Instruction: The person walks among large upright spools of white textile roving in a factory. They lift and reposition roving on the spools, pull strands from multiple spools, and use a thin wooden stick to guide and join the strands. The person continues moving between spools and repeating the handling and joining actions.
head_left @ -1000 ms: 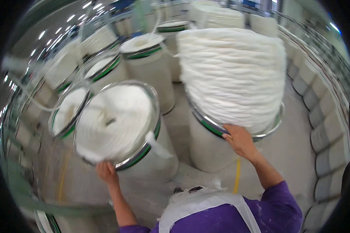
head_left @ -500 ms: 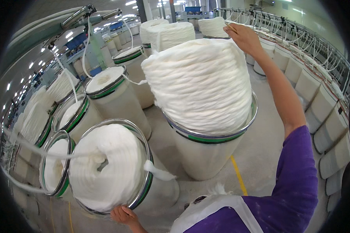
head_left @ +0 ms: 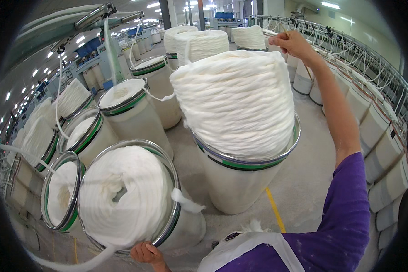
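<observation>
My left hand (head_left: 148, 253) is closed over the near metal rim of a sliver can (head_left: 175, 213), whose thick white coil (head_left: 136, 195) of fibre has a hole in the middle. A loose end of sliver (head_left: 187, 202) hangs over that can's right side. Raised at the far right, my right hand (head_left: 296, 46) pinches a thin brown stick (head_left: 308, 74), which shows above and below the fingers. Left of and below this hand, a tall layered stack of white sliver (head_left: 235, 102) rises well above its can (head_left: 240, 186).
More sliver cans (head_left: 136, 120) stand at the left, with slivers running up to a green overhead arm (head_left: 59, 29). A long row of cans (head_left: 381, 149) lines the right side under a rail. A yellow line (head_left: 275, 211) marks the grey floor.
My right hand has shifted slightly right and down, and more of the stick shows. My left hand stays on the rim. The loose slivers at the left have swung, one now sagging low.
</observation>
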A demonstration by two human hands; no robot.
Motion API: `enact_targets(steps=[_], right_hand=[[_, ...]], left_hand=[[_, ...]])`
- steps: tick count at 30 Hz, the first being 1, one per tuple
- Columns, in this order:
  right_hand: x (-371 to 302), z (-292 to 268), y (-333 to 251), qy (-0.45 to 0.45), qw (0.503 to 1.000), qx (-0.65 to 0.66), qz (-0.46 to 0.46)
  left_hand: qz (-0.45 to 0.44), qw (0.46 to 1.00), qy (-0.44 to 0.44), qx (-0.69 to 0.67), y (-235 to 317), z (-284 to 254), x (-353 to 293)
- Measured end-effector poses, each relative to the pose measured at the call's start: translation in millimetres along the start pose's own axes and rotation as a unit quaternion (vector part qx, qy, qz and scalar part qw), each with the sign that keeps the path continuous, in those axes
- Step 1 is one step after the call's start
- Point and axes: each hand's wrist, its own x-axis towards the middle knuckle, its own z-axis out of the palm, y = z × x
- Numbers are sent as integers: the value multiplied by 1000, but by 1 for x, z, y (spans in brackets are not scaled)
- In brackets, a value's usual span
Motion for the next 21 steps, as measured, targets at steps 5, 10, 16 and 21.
enact_targets(steps=[5, 10, 16, 21], right_hand=[[-9, -10, -8, 2, 993, -117, -21], [-9, 0, 30, -101, 958, -263, 51], [-9, -23, 22, 37, 984, 172, 24], [-46, -48, -33, 22, 969, 229, -85]], left_hand=[[-14, 1000, -20, 3, 2, -1, -2], [-18, 999, -27, 17, 3, -3, -3], [-36, 998, -45, -22, 10, -10, 4], [-90, 991, -46, -83, 23, -23, 21]])
